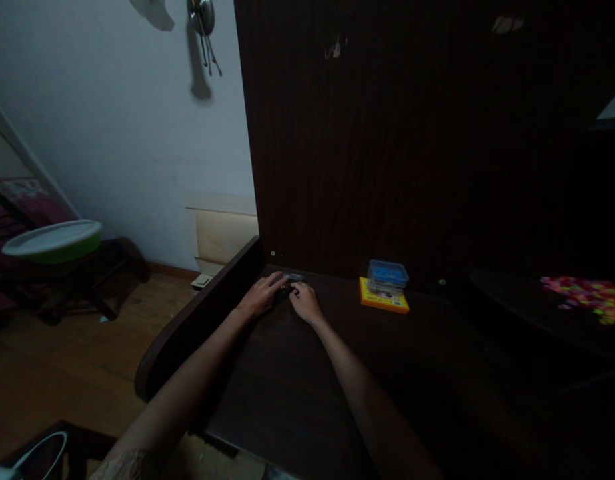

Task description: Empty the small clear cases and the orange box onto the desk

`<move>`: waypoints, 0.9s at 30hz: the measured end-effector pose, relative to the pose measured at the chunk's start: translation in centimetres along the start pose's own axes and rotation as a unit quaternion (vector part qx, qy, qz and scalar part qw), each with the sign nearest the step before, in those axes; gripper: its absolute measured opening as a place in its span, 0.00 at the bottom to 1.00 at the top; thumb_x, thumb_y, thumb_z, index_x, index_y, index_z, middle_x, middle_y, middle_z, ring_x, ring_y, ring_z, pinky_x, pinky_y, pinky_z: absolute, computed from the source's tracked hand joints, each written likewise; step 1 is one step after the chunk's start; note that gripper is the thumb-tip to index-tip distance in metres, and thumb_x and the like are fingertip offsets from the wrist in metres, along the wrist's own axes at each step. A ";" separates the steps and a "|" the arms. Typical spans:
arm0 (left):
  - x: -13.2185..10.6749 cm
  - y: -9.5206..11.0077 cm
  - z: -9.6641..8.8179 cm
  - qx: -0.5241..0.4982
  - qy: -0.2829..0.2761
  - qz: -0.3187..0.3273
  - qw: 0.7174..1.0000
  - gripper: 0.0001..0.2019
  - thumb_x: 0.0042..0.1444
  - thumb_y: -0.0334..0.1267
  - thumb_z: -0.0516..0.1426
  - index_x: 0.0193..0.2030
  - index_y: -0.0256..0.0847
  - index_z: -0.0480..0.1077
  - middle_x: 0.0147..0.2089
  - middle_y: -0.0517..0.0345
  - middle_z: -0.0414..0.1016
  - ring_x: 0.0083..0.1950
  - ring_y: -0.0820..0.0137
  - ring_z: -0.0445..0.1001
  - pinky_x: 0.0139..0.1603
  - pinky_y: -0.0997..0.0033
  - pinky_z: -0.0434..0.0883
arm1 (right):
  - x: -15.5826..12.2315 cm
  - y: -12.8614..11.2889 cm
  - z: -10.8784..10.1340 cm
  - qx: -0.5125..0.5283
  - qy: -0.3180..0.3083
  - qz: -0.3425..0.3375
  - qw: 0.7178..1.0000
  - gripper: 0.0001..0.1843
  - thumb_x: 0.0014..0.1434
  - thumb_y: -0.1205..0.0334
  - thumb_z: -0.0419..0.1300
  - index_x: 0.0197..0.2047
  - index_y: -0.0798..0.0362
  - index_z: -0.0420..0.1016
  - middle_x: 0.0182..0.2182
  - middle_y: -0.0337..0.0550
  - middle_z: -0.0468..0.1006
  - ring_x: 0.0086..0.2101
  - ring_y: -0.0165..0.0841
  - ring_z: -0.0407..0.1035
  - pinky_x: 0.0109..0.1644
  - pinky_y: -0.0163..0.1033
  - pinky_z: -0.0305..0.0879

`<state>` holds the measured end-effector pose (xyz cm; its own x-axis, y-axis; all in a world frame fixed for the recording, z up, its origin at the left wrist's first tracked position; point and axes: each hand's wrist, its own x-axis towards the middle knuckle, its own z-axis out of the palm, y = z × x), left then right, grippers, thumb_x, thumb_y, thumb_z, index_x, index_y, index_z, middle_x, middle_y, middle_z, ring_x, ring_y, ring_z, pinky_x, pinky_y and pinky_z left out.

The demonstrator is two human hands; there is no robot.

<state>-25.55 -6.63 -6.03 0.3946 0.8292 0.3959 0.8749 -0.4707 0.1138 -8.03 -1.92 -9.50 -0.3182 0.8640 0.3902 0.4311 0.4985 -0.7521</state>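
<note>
Both hands are at the back left corner of a dark brown wooden desk (287, 393). My left hand (260, 295) has its fingers bent against the left side of a small dark thing with a clear top and gold-coloured specks (286, 287). On the right side of the same small thing, my right hand (304, 300) has its fingers curled in against it. The fingers of both hands partly cover it, and the dim light hides its exact kind.
To the right, a clear plastic box with blue contents (387, 272) is stacked on a yellow-orange flat box (382, 297). Colourful small pieces (590, 297) lie at far right. A raised side board (197, 320) edges the desk. A green basin with a whitish cover (57, 243) stands left.
</note>
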 end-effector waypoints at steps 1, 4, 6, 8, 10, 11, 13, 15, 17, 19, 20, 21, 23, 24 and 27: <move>0.0 0.0 -0.2 -0.002 0.006 -0.002 1.000 0.35 0.54 0.22 0.51 0.69 0.49 0.56 0.67 0.48 0.60 0.61 0.61 0.70 0.63 0.57 0.68 | -0.1 -0.1 -0.1 -0.010 -0.003 -0.004 1.000 0.18 0.52 0.74 0.55 0.44 0.52 0.77 0.40 0.47 0.78 0.42 0.37 0.71 0.51 0.43 0.69; -0.1 -0.2 -0.6 -0.015 0.041 -0.006 0.999 0.33 0.55 0.23 0.51 0.68 0.47 0.56 0.66 0.48 0.61 0.61 0.62 0.69 0.63 0.58 0.69 | -0.3 -0.5 -0.3 -0.041 -0.011 -0.016 0.999 0.20 0.53 0.74 0.55 0.48 0.53 0.76 0.45 0.48 0.76 0.47 0.39 0.68 0.56 0.46 0.65; -0.2 -0.4 -0.9 -0.020 0.070 -0.012 0.997 0.31 0.56 0.24 0.50 0.68 0.45 0.57 0.66 0.47 0.62 0.62 0.61 0.69 0.62 0.59 0.69 | -0.3 -0.8 -0.5 -0.060 -0.017 -0.023 0.998 0.21 0.54 0.73 0.56 0.51 0.53 0.75 0.48 0.49 0.75 0.50 0.40 0.66 0.59 0.47 0.62; -0.2 -0.6 -1.0 -0.020 0.094 -0.022 0.995 0.30 0.57 0.24 0.49 0.67 0.44 0.58 0.65 0.47 0.62 0.63 0.61 0.68 0.63 0.58 0.69 | -0.4 -1.1 -0.6 -0.078 -0.026 -0.030 0.996 0.21 0.55 0.70 0.57 0.53 0.53 0.73 0.50 0.50 0.74 0.53 0.41 0.64 0.61 0.49 0.59; -0.3 -0.7 -1.0 -0.016 0.109 -0.035 0.993 0.29 0.57 0.25 0.49 0.66 0.44 0.59 0.64 0.47 0.63 0.63 0.61 0.68 0.63 0.58 0.69 | -0.3 -1.5 -0.6 -0.090 -0.034 -0.034 0.995 0.22 0.57 0.66 0.58 0.56 0.53 0.72 0.54 0.51 0.72 0.55 0.42 0.62 0.62 0.50 0.58; -0.4 -0.7 -0.9 -0.012 0.115 -0.044 0.992 0.29 0.58 0.26 0.49 0.66 0.44 0.59 0.64 0.47 0.63 0.62 0.61 0.68 0.63 0.58 0.69 | -0.2 -1.7 -0.6 -0.098 -0.040 -0.036 0.994 0.23 0.58 0.65 0.58 0.57 0.54 0.71 0.56 0.52 0.71 0.57 0.43 0.61 0.63 0.51 0.57; -0.3 -0.7 -0.6 -0.006 0.127 -0.071 0.989 0.27 0.58 0.27 0.50 0.66 0.41 0.59 0.63 0.45 0.64 0.61 0.60 0.69 0.62 0.58 0.70 | -0.1 -2.1 -0.6 -0.124 -0.064 -0.039 0.989 0.26 0.59 0.62 0.57 0.61 0.54 0.68 0.61 0.53 0.67 0.61 0.45 0.57 0.64 0.54 0.55; -0.2 -0.6 -0.3 0.003 0.138 -0.106 0.985 0.26 0.59 0.29 0.51 0.65 0.39 0.60 0.61 0.43 0.66 0.60 0.59 0.69 0.61 0.57 0.70 | 0.1 -2.3 -0.5 -0.160 -0.107 -0.052 0.980 0.27 0.62 0.60 0.56 0.64 0.53 0.65 0.65 0.52 0.62 0.64 0.44 0.53 0.65 0.56 0.52; 0.0 -0.3 -0.2 0.020 0.138 -0.149 0.979 0.24 0.58 0.30 0.53 0.62 0.37 0.63 0.59 0.42 0.69 0.59 0.58 0.70 0.61 0.56 0.70 | 0.3 -2.3 -0.3 -0.190 -0.153 -0.078 0.967 0.26 0.65 0.60 0.52 0.65 0.51 0.65 0.67 0.49 0.60 0.66 0.42 0.51 0.68 0.55 0.48; 0.2 0.0 -0.4 0.044 0.116 -0.201 0.972 0.21 0.59 0.32 0.54 0.59 0.37 0.65 0.58 0.41 0.71 0.58 0.57 0.72 0.60 0.56 0.71 | 0.4 -2.2 -0.2 -0.195 -0.176 -0.102 0.959 0.24 0.66 0.62 0.50 0.64 0.50 0.67 0.66 0.46 0.62 0.66 0.40 0.52 0.69 0.52 0.46; 0.4 0.3 -0.6 0.056 0.096 -0.228 0.967 0.19 0.59 0.34 0.54 0.58 0.36 0.66 0.57 0.40 0.72 0.56 0.57 0.73 0.59 0.57 0.71 | 0.5 -2.1 -0.2 -0.192 -0.179 -0.111 0.959 0.23 0.66 0.63 0.50 0.63 0.50 0.68 0.65 0.46 0.64 0.66 0.39 0.53 0.69 0.51 0.47; 0.5 0.5 -0.8 0.069 0.073 -0.255 0.962 0.18 0.61 0.36 0.54 0.57 0.35 0.67 0.56 0.40 0.73 0.55 0.57 0.74 0.57 0.59 0.72 | 0.5 -2.0 -0.1 -0.183 -0.178 -0.117 0.960 0.23 0.66 0.64 0.50 0.62 0.51 0.70 0.64 0.46 0.66 0.66 0.39 0.54 0.69 0.50 0.48; 0.7 1.0 -1.4 0.091 0.021 -0.298 0.950 0.17 0.63 0.40 0.51 0.55 0.34 0.69 0.54 0.39 0.75 0.51 0.57 0.77 0.52 0.61 0.74 | 0.5 -1.7 -0.1 -0.152 -0.163 -0.128 0.966 0.21 0.65 0.66 0.51 0.59 0.52 0.73 0.61 0.46 0.70 0.64 0.38 0.58 0.68 0.48 0.53; 0.8 1.3 -1.7 0.102 -0.002 -0.316 0.943 0.18 0.64 0.42 0.51 0.54 0.33 0.69 0.52 0.38 0.76 0.50 0.57 0.77 0.50 0.61 0.74 | 0.5 -1.6 -0.1 -0.137 -0.154 -0.133 0.970 0.21 0.64 0.67 0.52 0.57 0.52 0.75 0.60 0.46 0.72 0.63 0.38 0.61 0.67 0.47 0.55; 1.1 1.8 -2.3 0.125 -0.052 -0.353 0.926 0.20 0.64 0.44 0.49 0.51 0.30 0.71 0.48 0.37 0.78 0.49 0.55 0.78 0.48 0.63 0.74 | 0.3 -1.6 -0.1 -0.111 -0.131 -0.141 0.975 0.18 0.62 0.69 0.54 0.51 0.52 0.79 0.55 0.47 0.77 0.58 0.37 0.67 0.64 0.45 0.61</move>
<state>-24.16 -7.29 -3.32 -0.2859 0.9344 0.2127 0.9579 0.2723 0.0913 -8.74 -2.41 -8.15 -0.6432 0.6566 0.3939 0.4584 0.7422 -0.4889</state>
